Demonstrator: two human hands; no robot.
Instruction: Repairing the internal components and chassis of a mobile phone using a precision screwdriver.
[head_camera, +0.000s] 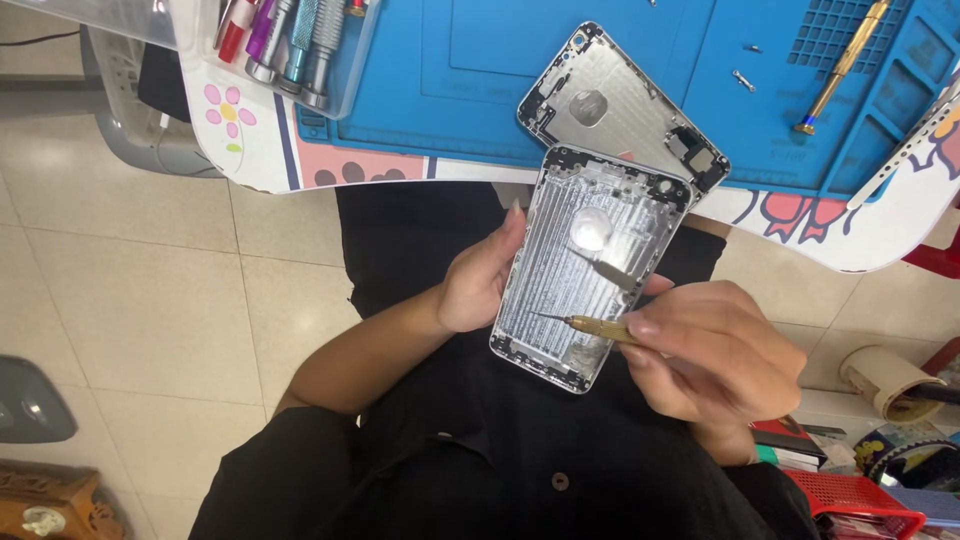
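Silver phone housing gripped by left hand fingers. Right hand fingers pinch brass screwdriver; tip beyond them may slip, scratching the shell.

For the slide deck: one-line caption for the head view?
Left hand steadies a bare silver metal phone housing; right hand applies a brass-handled pointed tool.

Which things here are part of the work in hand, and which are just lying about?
In use:
left hand gripping the phone housing
right hand holding the brass screwdriver, tip inside that housing

Lying about:
second housing on the blue mat
gold screwdriver
driver tray
red basket
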